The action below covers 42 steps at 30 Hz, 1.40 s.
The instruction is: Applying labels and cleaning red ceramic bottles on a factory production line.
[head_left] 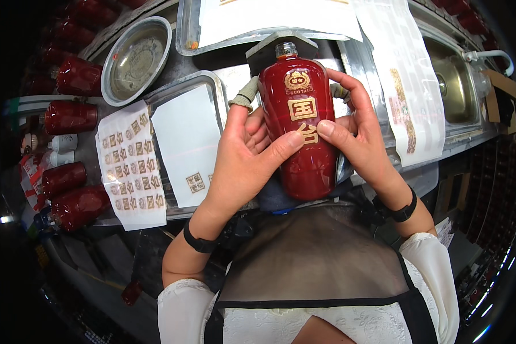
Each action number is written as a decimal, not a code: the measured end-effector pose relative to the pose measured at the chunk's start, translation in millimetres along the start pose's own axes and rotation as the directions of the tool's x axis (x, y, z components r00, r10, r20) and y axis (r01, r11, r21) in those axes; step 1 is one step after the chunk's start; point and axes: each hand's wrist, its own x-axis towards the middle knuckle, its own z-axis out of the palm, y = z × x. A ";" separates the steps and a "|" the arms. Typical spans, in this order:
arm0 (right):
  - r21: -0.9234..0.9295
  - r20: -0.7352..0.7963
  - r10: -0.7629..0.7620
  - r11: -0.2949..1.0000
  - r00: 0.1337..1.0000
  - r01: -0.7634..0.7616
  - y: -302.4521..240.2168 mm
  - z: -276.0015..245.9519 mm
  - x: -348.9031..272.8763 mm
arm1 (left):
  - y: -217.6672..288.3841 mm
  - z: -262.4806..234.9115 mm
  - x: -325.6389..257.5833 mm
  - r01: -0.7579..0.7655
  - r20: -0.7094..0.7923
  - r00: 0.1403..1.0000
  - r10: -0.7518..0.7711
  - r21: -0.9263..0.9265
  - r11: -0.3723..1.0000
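A glossy dark red glass bottle (297,166) lies tilted in front of me, its threaded glass neck (286,50) pointing away. Gold emblem and character decals (302,108) run down its face. My left hand (245,142) holds the bottle's left side, the thumb pressed on the lowest gold decal (308,135). From the right, my right hand (358,126) grips it too, its thumb at the same decal's other edge. Fabric finger sleeves (246,94) cover a fingertip on each hand. A grey angular support (257,56) shows behind the neck.
To the left lie a sheet of gold decals (133,172), a white sheet (183,137) on a metal tray (217,86), and a metal bowl (165,43). Several red bottles (71,117) line the far left. A decal strip (404,86) and a sink with a white faucet (490,54) are at right.
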 end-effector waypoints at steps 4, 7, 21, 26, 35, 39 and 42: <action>-0.033 -0.030 0.060 0.998 0.998 -0.061 -11.9 -4.5 10.1 | 0.6 1.3 0.2 -0.050 0.002 0.999 0.050 0.029 0.998; -0.105 -0.052 0.029 0.994 0.998 -0.034 -24.1 -7.9 24.1 | 0.9 5.0 -1.1 -0.032 0.012 0.999 0.031 0.081 0.996; -0.372 -0.088 -0.037 0.928 0.995 0.001 -30.0 9.4 40.7 | 1.8 6.4 -1.4 -0.048 -0.008 0.999 0.050 0.129 0.991; -0.439 -0.072 -0.086 0.897 0.994 0.046 -29.4 8.7 41.0 | 1.0 6.2 -1.7 -0.058 0.000 0.998 0.058 0.113 0.992; -0.369 -0.036 -0.081 0.927 0.996 0.062 -26.2 4.2 38.0 | 1.2 7.1 -0.9 -0.053 -0.004 0.999 0.054 0.105 0.993; -0.090 -0.182 0.047 0.994 0.982 -0.064 -21.2 -14.7 46.4 | 2.1 6.7 -1.7 -0.037 -0.013 0.999 0.038 0.116 0.993; 0.438 -0.391 0.439 0.862 0.809 -0.256 -21.3 -32.4 57.0 | 1.7 5.8 -2.2 -0.031 0.005 1.000 0.031 0.174 0.984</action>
